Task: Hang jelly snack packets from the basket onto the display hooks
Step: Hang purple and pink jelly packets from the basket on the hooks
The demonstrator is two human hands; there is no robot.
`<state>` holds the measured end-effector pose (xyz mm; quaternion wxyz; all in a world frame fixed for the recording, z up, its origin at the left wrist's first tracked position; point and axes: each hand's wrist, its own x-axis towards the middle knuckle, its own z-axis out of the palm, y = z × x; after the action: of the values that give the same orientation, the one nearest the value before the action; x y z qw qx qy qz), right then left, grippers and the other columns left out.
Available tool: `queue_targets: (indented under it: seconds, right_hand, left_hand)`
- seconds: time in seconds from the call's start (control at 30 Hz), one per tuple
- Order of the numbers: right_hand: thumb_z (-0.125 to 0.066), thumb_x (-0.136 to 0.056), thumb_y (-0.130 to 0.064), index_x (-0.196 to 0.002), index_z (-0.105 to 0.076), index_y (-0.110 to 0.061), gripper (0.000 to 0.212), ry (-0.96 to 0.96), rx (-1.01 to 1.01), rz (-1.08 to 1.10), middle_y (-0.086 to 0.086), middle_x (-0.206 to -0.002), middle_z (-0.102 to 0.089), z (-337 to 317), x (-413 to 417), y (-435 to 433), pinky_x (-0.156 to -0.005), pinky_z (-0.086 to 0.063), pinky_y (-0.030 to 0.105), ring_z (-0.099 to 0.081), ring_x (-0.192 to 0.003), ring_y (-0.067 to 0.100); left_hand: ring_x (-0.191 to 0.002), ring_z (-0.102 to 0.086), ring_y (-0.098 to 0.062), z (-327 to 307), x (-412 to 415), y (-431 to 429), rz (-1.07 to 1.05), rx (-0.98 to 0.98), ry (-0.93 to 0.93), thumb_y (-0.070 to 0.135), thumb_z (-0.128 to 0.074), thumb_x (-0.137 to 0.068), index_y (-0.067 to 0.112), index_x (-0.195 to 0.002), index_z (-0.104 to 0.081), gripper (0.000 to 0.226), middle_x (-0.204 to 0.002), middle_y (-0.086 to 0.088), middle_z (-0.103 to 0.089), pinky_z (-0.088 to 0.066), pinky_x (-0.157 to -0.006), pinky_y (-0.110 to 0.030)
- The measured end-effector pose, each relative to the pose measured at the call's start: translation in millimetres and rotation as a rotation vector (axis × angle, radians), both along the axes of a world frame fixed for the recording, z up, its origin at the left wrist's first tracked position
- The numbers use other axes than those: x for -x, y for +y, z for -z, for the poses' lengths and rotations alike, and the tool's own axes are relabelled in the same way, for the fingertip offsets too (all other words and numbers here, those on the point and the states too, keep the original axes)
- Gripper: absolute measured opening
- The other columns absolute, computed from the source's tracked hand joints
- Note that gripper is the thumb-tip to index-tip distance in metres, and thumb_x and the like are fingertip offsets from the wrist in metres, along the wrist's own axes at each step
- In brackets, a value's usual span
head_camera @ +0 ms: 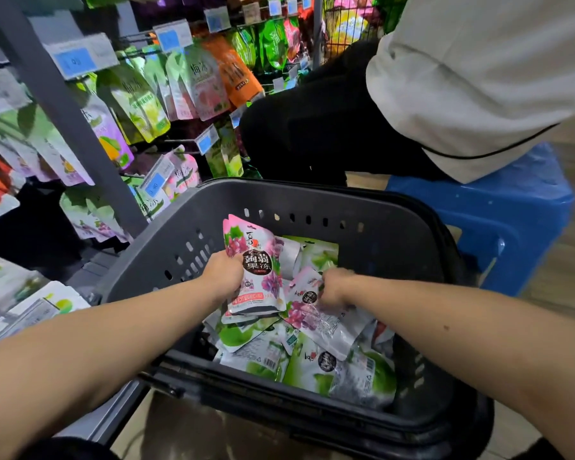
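Left hand [224, 272] inside the grey basket [362, 200], fingers curling round a pink grape packet [254, 260] standing upright over the basket's pile, right hand [337, 287] in the basket too, fingers pinching a second pink packet [316, 318] lying atop green packets [362, 373].

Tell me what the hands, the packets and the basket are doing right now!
Left hand: grips the upright pink grape jelly packet.
Right hand: grips a second pink packet lying on the pile.
Dark grey plastic basket: holds loose green packets.
Metal display hooks: hung with packets.
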<state>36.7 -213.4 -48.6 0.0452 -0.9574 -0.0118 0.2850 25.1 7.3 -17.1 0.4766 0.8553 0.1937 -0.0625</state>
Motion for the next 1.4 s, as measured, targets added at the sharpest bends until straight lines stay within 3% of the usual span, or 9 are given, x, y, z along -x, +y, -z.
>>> queue_targets:
  seconds: [0.1, 0.2, 0.4, 0.5, 0.63, 0.97, 1.07, 1.3, 1.4]
  right_hand:
    - [-0.083, -0.080, -0.036, -0.139, -0.051, -0.011, 0.072, -0.072, 0.067, 0.045, 0.013, -0.143, -0.046, 12.0, 4.3, 6.8, -0.104, -0.049, 0.040, -0.043, -0.134, 0.033]
    - [-0.085, -0.078, -0.037, -0.147, -0.038, -0.011, 0.087, -0.057, 0.095, 0.116, 0.015, -0.146, -0.037, 8.1, 8.2, 12.0, -0.110, -0.041, 0.045, -0.036, -0.138, 0.035]
    - [-0.082, -0.080, -0.049, -0.133, -0.056, -0.010, 0.071, 0.078, 0.037, 0.210, 0.002, -0.096, -0.071, -2.9, 11.9, 5.3, -0.080, -0.060, 0.028, -0.071, -0.077, 0.015]
    - [-0.070, -0.088, -0.059, -0.136, -0.059, -0.006, 0.072, 0.166, 0.019, 0.162, 0.007, -0.119, -0.070, -10.0, 11.4, 2.3, -0.098, -0.055, 0.034, -0.071, -0.105, 0.022]
    - [-0.074, -0.093, -0.035, -0.146, -0.047, -0.002, 0.068, 0.328, -0.187, 0.235, 0.018, -0.152, -0.048, -24.2, 5.3, 0.6, -0.112, -0.044, 0.050, -0.056, -0.130, 0.037]
    - [-0.082, -0.076, -0.025, -0.102, -0.066, -0.007, 0.036, 0.021, -0.631, 0.418, 0.014, -0.105, -0.066, -82.6, -9.7, 3.9, -0.069, -0.052, 0.032, -0.065, -0.091, 0.027]
    - [-0.082, -0.064, -0.031, -0.089, -0.063, -0.006, 0.040, -0.064, -0.700, 0.444, 0.015, -0.100, -0.071, -78.8, -13.7, 14.8, -0.073, -0.057, 0.036, -0.068, -0.084, 0.027]
    - [-0.070, -0.088, -0.049, -0.110, -0.062, -0.012, 0.043, 0.096, -0.962, 0.451, 0.004, -0.100, -0.067, -86.7, -6.2, 36.4, -0.073, -0.056, 0.038, -0.066, -0.088, 0.023]
    - [-0.062, -0.088, -0.031, -0.107, -0.070, -0.013, 0.026, 0.111, -1.026, 0.458, 0.006, -0.105, -0.068, -86.0, -4.7, 40.3, -0.077, -0.050, 0.035, -0.062, -0.089, 0.025]
  left_hand:
    - [-0.099, -0.069, -0.044, -0.3, 0.5, -0.1, -0.039, 0.064, 0.011, 0.018, -0.044, -0.106, 0.010, -0.084, -0.061, 0.028, -0.105, -0.025, -0.072, -0.055, -0.082, -0.049]
    - [-0.097, -0.069, -0.042, 1.9, -0.3, 0.9, -0.023, 0.067, 0.030, 0.020, -0.045, -0.105, 0.007, -0.091, -0.063, 0.025, -0.105, -0.022, -0.072, -0.055, -0.085, -0.050]
    - [-0.072, -0.063, -0.028, 1.9, 0.6, -2.5, -0.040, 0.133, 0.035, 0.020, -0.046, -0.106, 0.006, -0.096, -0.064, 0.025, -0.089, -0.014, -0.071, -0.045, -0.064, -0.032]
    - [-0.068, -0.063, -0.026, -1.4, 2.9, -4.2, -0.041, 0.142, 0.032, 0.020, -0.045, -0.107, 0.004, -0.098, -0.064, 0.026, -0.087, -0.015, -0.072, -0.046, -0.061, -0.030]
    - [-0.063, -0.059, -0.022, -2.7, 3.8, -4.1, -0.035, 0.103, 0.031, 0.021, -0.043, -0.108, 0.010, -0.091, -0.060, 0.027, -0.079, -0.008, -0.066, -0.042, -0.056, -0.029]
    - [-0.077, -0.066, -0.029, -4.4, 4.8, -4.9, 0.005, 0.147, 0.051, 0.024, -0.045, -0.106, 0.010, -0.089, -0.065, 0.030, -0.098, -0.023, -0.075, -0.049, -0.072, -0.033]
    - [-0.076, -0.062, -0.024, -8.1, 5.6, -8.4, 0.126, 0.096, 0.022, 0.030, -0.042, -0.108, 0.007, -0.093, -0.065, 0.035, -0.092, -0.021, -0.073, -0.044, -0.067, -0.030]
    - [-0.067, -0.058, -0.019, -19.5, 7.8, -5.5, 0.271, -0.097, -0.120, 0.041, -0.034, -0.109, 0.006, -0.093, -0.069, 0.052, -0.075, -0.007, -0.067, -0.042, -0.065, -0.032]
    - [-0.067, -0.053, -0.023, -21.7, 7.4, 3.1, 0.219, -0.116, -0.135, 0.044, -0.032, -0.109, -0.001, -0.082, -0.061, 0.059, -0.074, -0.018, -0.062, -0.043, -0.067, -0.035]
